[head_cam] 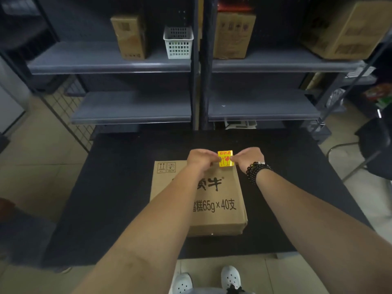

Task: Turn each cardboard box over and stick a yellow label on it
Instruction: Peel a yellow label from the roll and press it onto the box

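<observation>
A flat cardboard box (220,200) with black printed lettering lies on the black table (118,187). A small yellow label (225,158) with red print is held over the box's far right corner. My left hand (201,159) pinches the label's left edge and my right hand (250,158) pinches its right edge. A black bead bracelet sits on the right wrist. Whether the label touches the box surface I cannot tell.
Grey metal shelves (131,64) stand behind the table. They carry cardboard boxes (130,37) (233,35) (343,28) and a white plastic basket (178,42). A wire grid panel (70,115) stands at the left and a chair (369,153) at the right.
</observation>
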`<action>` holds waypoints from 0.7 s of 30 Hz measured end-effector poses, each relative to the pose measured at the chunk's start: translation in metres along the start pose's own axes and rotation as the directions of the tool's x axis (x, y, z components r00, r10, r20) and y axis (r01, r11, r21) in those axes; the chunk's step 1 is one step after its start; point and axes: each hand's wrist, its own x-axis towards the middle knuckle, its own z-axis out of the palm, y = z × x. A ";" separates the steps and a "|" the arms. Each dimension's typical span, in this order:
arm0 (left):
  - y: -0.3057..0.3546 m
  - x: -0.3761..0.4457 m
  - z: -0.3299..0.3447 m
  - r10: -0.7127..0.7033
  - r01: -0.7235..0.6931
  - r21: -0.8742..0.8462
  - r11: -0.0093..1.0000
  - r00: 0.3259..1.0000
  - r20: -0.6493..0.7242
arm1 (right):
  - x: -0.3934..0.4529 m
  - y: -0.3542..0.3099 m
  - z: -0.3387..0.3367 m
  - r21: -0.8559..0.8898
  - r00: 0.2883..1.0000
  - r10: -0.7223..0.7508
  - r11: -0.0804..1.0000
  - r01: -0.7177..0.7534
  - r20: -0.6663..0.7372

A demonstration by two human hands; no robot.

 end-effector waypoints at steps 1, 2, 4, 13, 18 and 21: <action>0.001 0.002 0.002 -0.005 0.005 -0.010 1.000 1.000 -0.008 | 0.004 -0.001 -0.002 -0.023 1.000 0.009 1.000 -0.009 0.004; 0.003 0.008 0.006 -0.010 0.010 -0.026 1.000 1.000 -0.015 | 0.012 -0.001 -0.003 -0.049 0.999 0.032 0.998 -0.031 0.020; 0.003 0.011 0.008 -0.022 0.022 -0.002 1.000 1.000 -0.022 | 0.016 -0.002 -0.004 -0.083 0.992 0.095 0.993 -0.088 0.084; 0.003 0.029 0.020 -0.198 0.205 0.187 0.961 0.979 -0.056 | 0.039 0.005 0.000 -0.141 0.923 0.254 0.965 -0.222 0.290; 0.006 0.035 0.022 -0.244 0.259 0.214 0.942 0.965 -0.094 | 0.047 -0.001 0.001 -0.145 0.897 0.258 0.965 -0.219 0.358; 0.004 0.039 0.022 -0.266 0.282 0.210 0.936 0.959 -0.101 | 0.048 0.002 0.003 -0.145 0.898 0.247 0.967 -0.207 0.365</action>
